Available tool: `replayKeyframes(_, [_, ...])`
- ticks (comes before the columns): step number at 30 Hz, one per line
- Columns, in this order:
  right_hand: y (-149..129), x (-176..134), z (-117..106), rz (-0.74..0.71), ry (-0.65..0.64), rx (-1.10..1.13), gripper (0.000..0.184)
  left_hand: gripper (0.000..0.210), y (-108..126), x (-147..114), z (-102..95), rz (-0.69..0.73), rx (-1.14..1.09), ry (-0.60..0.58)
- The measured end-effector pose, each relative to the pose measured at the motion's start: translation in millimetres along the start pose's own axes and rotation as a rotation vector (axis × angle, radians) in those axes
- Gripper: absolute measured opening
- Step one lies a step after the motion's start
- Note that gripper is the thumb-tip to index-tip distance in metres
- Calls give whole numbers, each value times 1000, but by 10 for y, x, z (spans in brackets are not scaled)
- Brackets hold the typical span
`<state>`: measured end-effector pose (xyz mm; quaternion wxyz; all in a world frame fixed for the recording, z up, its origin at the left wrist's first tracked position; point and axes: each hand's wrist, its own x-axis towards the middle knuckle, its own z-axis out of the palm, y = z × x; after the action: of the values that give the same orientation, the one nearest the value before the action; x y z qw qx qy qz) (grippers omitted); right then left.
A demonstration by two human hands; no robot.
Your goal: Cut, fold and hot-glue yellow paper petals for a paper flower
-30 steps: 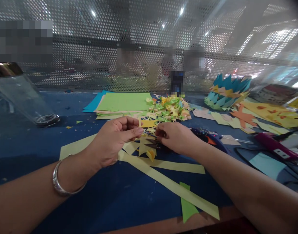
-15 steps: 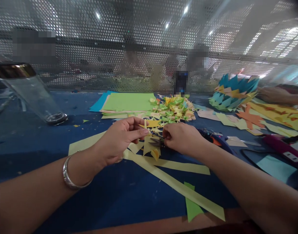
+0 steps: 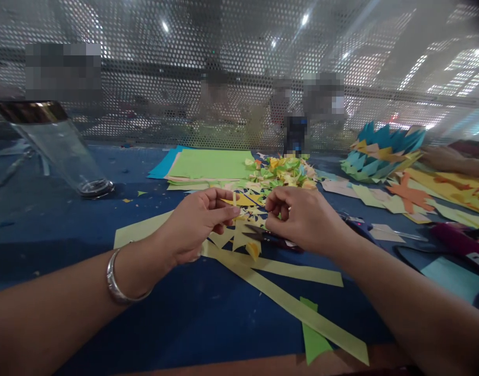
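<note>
My left hand (image 3: 208,216) pinches a narrow pale-yellow paper strip (image 3: 234,199) upright between thumb and fingers. To its right, my right hand (image 3: 294,216) is closed, and a thin dark stick (image 3: 253,199) points from its fingertips toward the left hand; its exact kind is unclear. Scissors (image 3: 259,233) with dark blades lie on the table just below the right fingers. Long pale-yellow paper strips (image 3: 286,297) spread under and in front of both hands. Small cut paper pieces (image 3: 245,235) lie between the hands.
Behind the hands are stacked coloured sheets (image 3: 212,163) and a heap of small folded paper bits (image 3: 284,172). A glass bottle (image 3: 63,151) leans at left. At right stand a pleated paper basket (image 3: 380,154) and a purple tool (image 3: 462,240). Another person's hand (image 3: 443,159) shows far right.
My right hand has lifted slightly and opened its curl a little, swinging the thin stick to a steeper slant. The left hand keeps its pinch. The whole view has shifted slightly.
</note>
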<state>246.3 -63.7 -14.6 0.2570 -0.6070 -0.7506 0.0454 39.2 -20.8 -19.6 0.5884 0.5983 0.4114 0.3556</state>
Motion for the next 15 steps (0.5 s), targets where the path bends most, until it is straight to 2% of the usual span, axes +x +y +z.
replayKeyframes(7, [-66,-45,68,-102,-51,79,7,26,-22,-34,16,-49,57,-121])
replayKeyframes(15, [7,-19,100,-161,-35,119,7,25,35,-66,5,-89,154,-189])
